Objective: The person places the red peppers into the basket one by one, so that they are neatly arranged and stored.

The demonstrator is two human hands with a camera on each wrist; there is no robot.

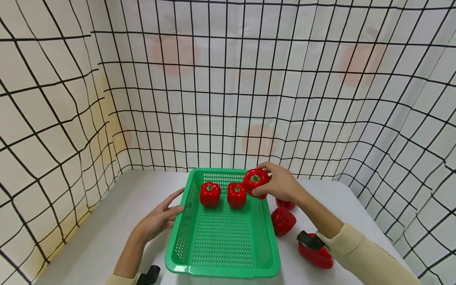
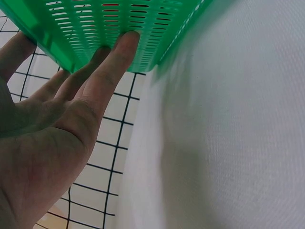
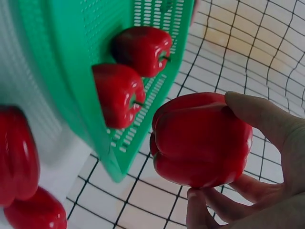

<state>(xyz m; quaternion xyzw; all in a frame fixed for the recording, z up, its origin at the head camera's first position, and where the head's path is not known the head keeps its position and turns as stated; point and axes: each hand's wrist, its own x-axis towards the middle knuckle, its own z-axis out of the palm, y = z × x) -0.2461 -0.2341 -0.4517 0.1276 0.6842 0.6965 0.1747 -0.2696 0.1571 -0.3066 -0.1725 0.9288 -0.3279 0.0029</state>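
My right hand (image 1: 281,183) pinches a red bell pepper (image 3: 202,140) between the thumb on one side and the fingers on the other, so the pepper sits right at my fingertips, held in the air with its green stem toward the head camera. From the head view it overlaps the far right corner of a green basket (image 1: 190,271); in the right wrist view a gap shows between it and the basket's rim. Just left of it, two stored peppers (image 1: 236,196) stand side by side inside, near the far wall, stems up. My left hand (image 1: 156,219) has its fingers spread, their tips touching the basket's left side. Outside the basket on the right, three loose peppers (image 1: 284,221) lie on the white table (image 1: 342,206), the nearest partly hidden by the black device (image 1: 311,240) on my right wrist. Beyond the table rises a black wire grid (image 1: 225,116).
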